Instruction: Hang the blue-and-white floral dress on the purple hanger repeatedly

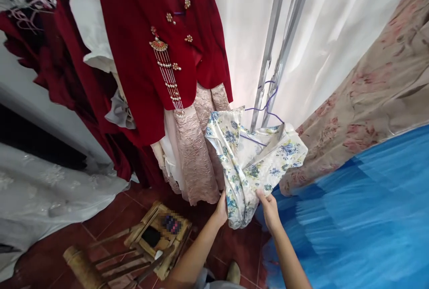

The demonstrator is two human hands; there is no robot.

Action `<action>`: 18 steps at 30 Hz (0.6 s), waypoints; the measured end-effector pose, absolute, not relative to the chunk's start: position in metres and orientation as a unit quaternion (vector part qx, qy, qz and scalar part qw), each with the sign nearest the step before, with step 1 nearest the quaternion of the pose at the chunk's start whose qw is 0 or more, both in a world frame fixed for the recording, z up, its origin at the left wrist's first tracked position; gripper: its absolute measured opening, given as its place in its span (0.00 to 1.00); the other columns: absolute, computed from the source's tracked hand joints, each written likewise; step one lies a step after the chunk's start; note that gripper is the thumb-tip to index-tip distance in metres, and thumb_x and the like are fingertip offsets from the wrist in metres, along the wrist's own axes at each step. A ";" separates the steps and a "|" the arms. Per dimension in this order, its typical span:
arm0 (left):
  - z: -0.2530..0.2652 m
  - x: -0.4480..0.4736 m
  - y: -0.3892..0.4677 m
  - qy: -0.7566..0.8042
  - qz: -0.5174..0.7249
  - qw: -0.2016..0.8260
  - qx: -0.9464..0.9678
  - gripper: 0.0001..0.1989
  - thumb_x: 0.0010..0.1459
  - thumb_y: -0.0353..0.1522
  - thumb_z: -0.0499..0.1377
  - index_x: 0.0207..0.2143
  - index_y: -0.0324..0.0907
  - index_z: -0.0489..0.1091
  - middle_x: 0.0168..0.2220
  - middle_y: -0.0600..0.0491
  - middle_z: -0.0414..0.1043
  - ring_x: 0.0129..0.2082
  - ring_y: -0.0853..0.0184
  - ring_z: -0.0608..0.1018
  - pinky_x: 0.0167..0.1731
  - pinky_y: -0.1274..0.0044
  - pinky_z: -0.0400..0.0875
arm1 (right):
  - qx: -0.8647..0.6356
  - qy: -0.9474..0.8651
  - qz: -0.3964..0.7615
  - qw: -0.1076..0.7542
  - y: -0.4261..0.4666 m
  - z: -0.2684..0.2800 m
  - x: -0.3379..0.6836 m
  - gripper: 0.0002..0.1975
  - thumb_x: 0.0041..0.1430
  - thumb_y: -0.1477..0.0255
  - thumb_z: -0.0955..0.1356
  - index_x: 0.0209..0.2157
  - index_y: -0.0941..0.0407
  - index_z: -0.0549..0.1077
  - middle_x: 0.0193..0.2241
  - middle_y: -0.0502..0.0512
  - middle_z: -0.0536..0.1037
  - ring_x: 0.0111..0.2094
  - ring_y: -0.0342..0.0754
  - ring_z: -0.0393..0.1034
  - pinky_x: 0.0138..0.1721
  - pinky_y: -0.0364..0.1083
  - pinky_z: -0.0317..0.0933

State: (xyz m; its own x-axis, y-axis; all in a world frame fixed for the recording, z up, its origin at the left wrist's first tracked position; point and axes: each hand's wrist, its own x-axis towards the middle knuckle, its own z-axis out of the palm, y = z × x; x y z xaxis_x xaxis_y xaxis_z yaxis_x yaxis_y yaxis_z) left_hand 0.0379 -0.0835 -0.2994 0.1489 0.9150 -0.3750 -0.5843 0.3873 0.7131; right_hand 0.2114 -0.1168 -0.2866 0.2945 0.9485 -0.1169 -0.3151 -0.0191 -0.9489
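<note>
A white dress with blue and green flowers [268,164] hangs from a purple wire hanger [267,106] on a metal stand. Its neckline is a deep V, and the lower part is bunched up between my hands. My left hand [221,211] grips the left side of the gathered cloth, the fingers partly hidden behind it. On the right side, my right hand [269,208] pinches the cloth with the thumb in front. Just behind hangs a dark red jacket [134,56] with jewelled buttons and a beaded tassel, over a pink brocade skirt [199,155].
Dark red garments [63,65] hang on a rail at the left. A bamboo chair [147,244] with small items on its seat stands on the red tiled floor. Blue tulle [362,217] and a floral drape [355,106] fill the right. Metal poles [281,43] rise behind the dress.
</note>
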 end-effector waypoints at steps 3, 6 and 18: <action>-0.310 0.022 -0.077 0.533 0.611 0.527 0.254 0.25 0.54 0.54 0.62 0.34 0.40 0.74 0.36 0.48 0.77 0.40 0.57 0.78 0.46 0.68 0.72 | -0.522 -0.250 0.472 0.665 -0.127 -0.294 0.207 0.30 0.46 0.56 0.79 0.48 0.56 0.79 0.47 0.61 0.83 0.55 0.62 0.74 0.56 0.56 0.67; -0.289 0.014 -0.081 0.543 0.640 0.375 0.393 0.19 0.61 0.49 0.59 0.35 0.42 0.71 0.35 0.50 0.73 0.38 0.61 0.76 0.44 0.72 0.70 | -0.527 -0.214 0.474 0.672 -0.145 -0.302 0.205 0.31 0.45 0.57 0.79 0.50 0.55 0.78 0.46 0.59 0.84 0.52 0.61 0.76 0.53 0.53 0.69; -0.267 0.064 -0.048 0.378 0.461 0.390 0.702 0.11 0.60 0.32 0.61 0.45 0.41 0.67 0.44 0.46 0.71 0.47 0.58 0.74 0.50 0.66 0.69 | -0.628 -0.200 0.409 0.631 -0.173 -0.279 0.232 0.27 0.45 0.54 0.78 0.42 0.59 0.82 0.41 0.62 0.85 0.49 0.65 0.77 0.49 0.54 0.71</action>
